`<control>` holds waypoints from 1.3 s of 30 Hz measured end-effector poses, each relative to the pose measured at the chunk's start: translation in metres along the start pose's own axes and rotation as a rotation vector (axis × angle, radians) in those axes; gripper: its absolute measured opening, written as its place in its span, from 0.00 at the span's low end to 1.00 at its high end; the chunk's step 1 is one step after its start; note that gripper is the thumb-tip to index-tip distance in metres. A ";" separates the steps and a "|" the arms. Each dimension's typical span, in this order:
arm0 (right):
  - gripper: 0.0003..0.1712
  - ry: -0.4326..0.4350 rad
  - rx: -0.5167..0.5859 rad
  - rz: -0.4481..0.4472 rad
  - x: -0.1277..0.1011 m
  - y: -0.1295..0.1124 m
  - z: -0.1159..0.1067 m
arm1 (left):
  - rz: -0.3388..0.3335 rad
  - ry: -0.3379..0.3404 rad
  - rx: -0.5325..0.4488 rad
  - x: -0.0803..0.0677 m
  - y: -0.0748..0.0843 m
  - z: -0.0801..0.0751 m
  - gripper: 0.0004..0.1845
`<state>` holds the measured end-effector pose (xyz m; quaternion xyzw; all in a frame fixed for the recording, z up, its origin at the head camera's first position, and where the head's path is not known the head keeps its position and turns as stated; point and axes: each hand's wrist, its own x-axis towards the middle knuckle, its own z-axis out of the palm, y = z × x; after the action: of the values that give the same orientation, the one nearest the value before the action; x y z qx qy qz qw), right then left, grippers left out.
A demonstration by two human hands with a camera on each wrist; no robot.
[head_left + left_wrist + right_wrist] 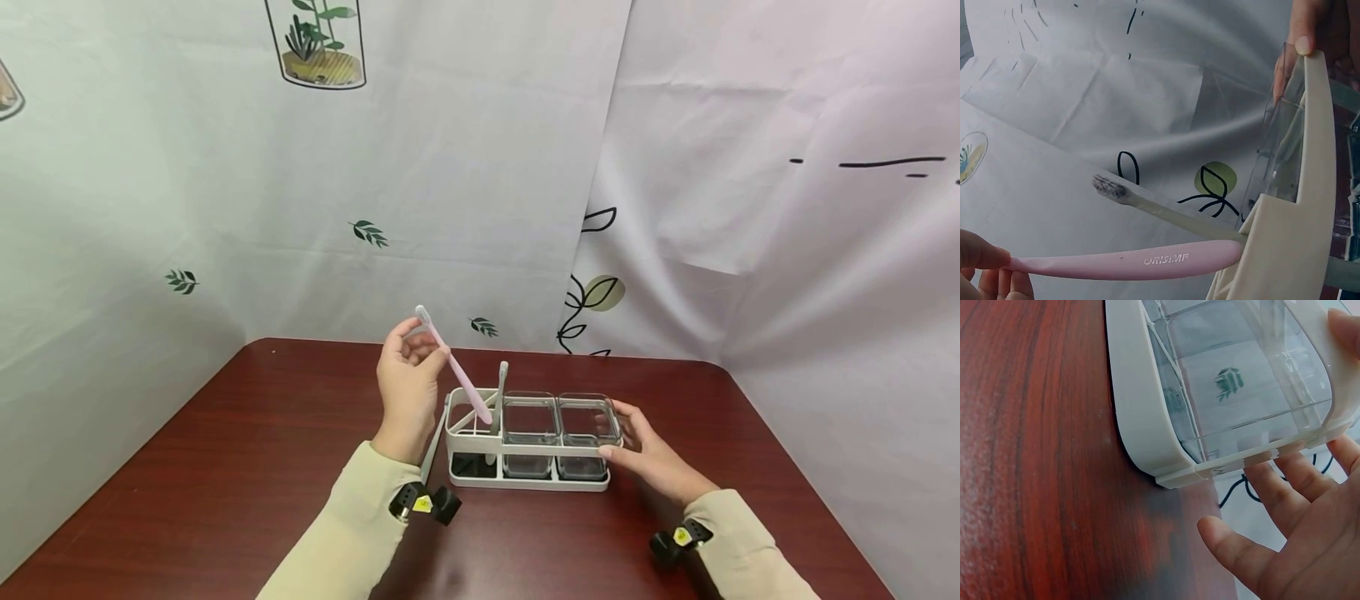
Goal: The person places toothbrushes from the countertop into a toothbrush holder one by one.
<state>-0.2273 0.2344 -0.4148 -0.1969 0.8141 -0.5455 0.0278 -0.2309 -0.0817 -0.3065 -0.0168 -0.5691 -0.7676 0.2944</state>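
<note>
My left hand (408, 387) pinches a pink toothbrush (465, 385) near its head, bristle end up and handle slanting down to the right. The handle's lower end is at the left compartment of a white toothbrush holder (528, 483). A grey-white toothbrush (501, 392) stands in that same compartment, its head above the rail. Two clear cups (531, 421) fill the middle and right compartments. My right hand (652, 458) grips the holder's right end, thumb on the front rail and fingers around the side, as the right wrist view (1310, 519) shows.
The holder stands on a dark red wooden table (225, 475). A pale slender stick (435, 446) is beside the holder's left end, partly hidden by my left wrist. White printed cloth (480, 167) hangs behind and at both sides.
</note>
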 end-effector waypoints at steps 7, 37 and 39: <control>0.40 -0.001 0.004 -0.003 -0.001 0.000 -0.001 | 0.058 -0.083 0.102 -0.010 -0.003 0.004 0.25; 0.41 0.001 0.002 0.012 0.000 -0.002 0.000 | 0.095 -0.236 0.262 -0.032 -0.036 0.002 0.22; 0.41 0.000 0.008 0.010 0.000 -0.002 0.001 | 0.086 -0.241 0.266 -0.032 -0.037 0.002 0.21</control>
<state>-0.2268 0.2330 -0.4130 -0.1928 0.8130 -0.5485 0.0311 -0.2222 -0.0596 -0.3499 -0.0940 -0.6954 -0.6647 0.2563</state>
